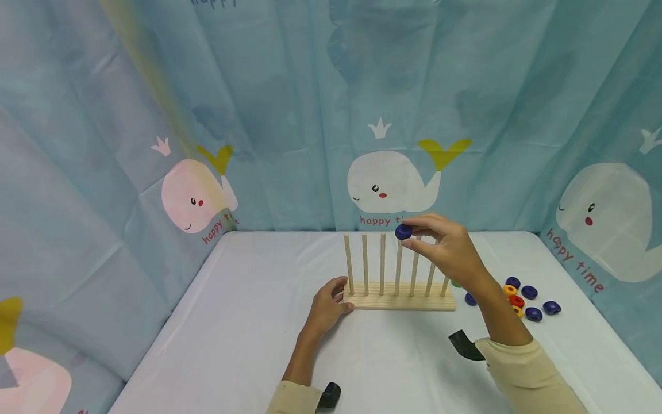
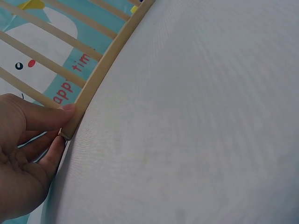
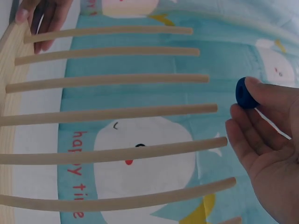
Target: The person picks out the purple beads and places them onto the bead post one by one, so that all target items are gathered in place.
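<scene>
A pale wooden base with a row of several upright pegs stands on the table. The left hand grips the base's left end; in the left wrist view its thumb lies along the front and the other fingers curl round the end. High over the row, the right hand pinches a dark blue bead between thumb and fingertips. The bead is near the top of the fourth peg from the left. From the right wrist view, the blue bead is apart from the peg tips, its hole facing them.
Loose blue, red and yellow beads lie on the white table right of the base. A green bead is partly hidden behind the right arm. A blue whale-print curtain surrounds the table's back and sides.
</scene>
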Motion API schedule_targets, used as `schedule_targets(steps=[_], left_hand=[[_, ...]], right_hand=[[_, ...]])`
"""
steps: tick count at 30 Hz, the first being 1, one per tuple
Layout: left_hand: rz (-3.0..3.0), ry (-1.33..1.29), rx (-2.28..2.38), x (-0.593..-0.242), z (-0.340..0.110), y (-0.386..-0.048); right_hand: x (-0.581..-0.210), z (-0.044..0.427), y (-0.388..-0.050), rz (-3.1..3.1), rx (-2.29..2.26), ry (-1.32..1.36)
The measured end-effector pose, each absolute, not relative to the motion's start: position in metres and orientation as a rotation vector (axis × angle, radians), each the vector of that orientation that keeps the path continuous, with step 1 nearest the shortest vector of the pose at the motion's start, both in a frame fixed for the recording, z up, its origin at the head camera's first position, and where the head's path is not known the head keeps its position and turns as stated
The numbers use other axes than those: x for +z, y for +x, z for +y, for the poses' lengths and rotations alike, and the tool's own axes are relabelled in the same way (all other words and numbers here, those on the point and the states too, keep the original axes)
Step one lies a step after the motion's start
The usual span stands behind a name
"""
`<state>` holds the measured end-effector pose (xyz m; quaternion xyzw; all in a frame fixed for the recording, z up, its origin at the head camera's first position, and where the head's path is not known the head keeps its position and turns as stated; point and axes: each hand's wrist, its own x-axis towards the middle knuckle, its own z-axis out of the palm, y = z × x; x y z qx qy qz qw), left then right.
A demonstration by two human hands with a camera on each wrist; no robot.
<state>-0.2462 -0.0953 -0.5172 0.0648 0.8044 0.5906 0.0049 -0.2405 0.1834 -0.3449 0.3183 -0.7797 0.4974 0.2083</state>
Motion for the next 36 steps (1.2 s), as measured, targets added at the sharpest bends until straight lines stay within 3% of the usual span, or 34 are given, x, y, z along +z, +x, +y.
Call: schedule_targets(steps=[36], left_hand=[[2.466,0.238,1.901,-0.519,-0.098,-0.245]], right_hand=[[-0.342,0.141,-0.250,-2.183,1.312,0.952]])
